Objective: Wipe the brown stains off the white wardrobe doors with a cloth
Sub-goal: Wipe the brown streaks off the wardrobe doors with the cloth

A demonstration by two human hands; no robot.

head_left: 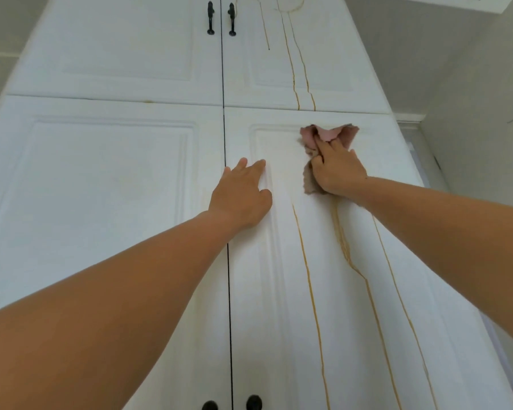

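Observation:
A tall white wardrobe fills the head view. My right hand (336,170) presses a crumpled pink-brown cloth (328,134) flat against the upper part of the lower right door (279,291). My left hand (240,196) lies flat and open on the same door, beside the centre gap. Thin brown stain streaks (310,285) run down the door below both hands. More brown streaks (292,69) run down the upper right door (332,54), with a curved brown line near its top.
The lower left door (101,187) and upper left door (116,45) look nearly free of streaks. Black handles (221,19) hang on the upper doors, black knobs (233,403) at the bottom edge. A grey wall (471,99) stands to the right.

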